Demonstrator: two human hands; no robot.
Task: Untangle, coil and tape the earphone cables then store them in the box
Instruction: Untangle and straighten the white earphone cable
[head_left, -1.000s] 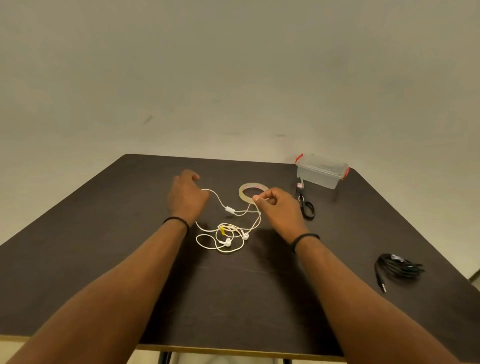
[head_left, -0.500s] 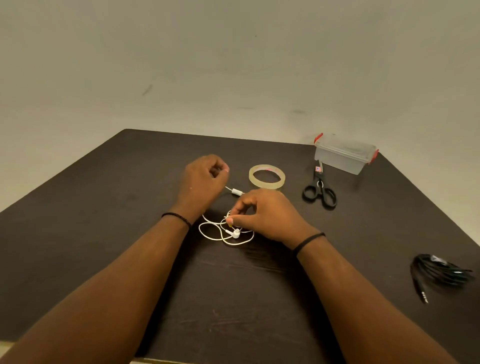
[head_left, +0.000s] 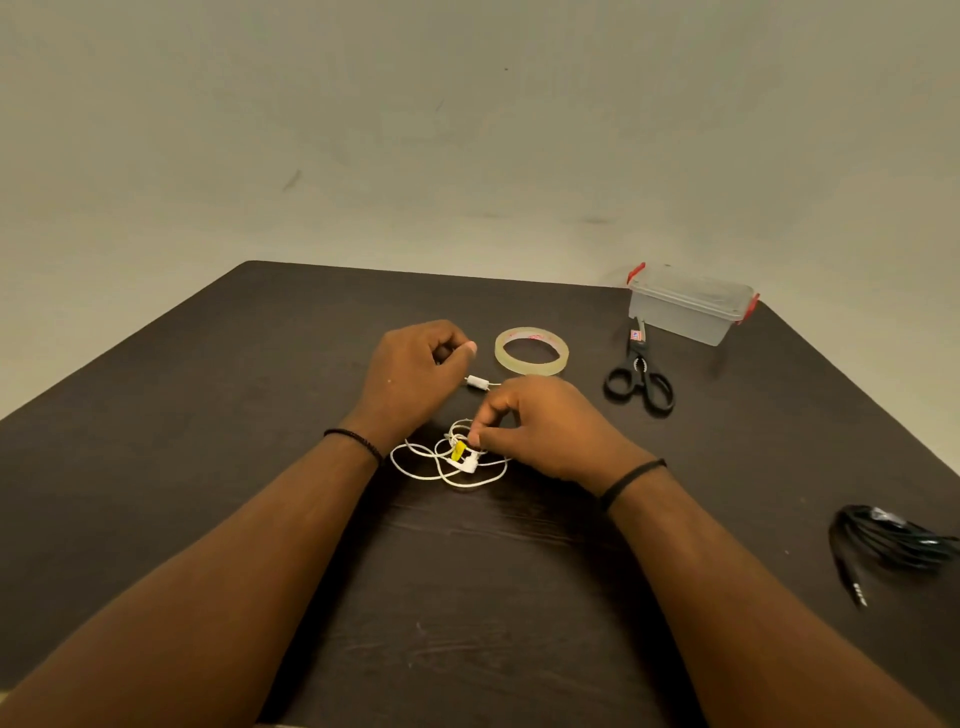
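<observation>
white earphones: untangling in hand

right hand (head_left: 540, 426) pinches the white earphone cable (head_left: 447, 462) at the knot on the tabletop (head_left: 208, 415); left hand (head_left: 410, 374) grips the lead near the inline remote (head_left: 478, 383). advise easing loops apart gently, not tugging. closed box (head_left: 691, 309) stands far right.

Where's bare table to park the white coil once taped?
Free: the whole stretch left of the left hand, and the patch between the scissors and black cable. Crowded: tape roll, scissors and box at the far right.
</observation>
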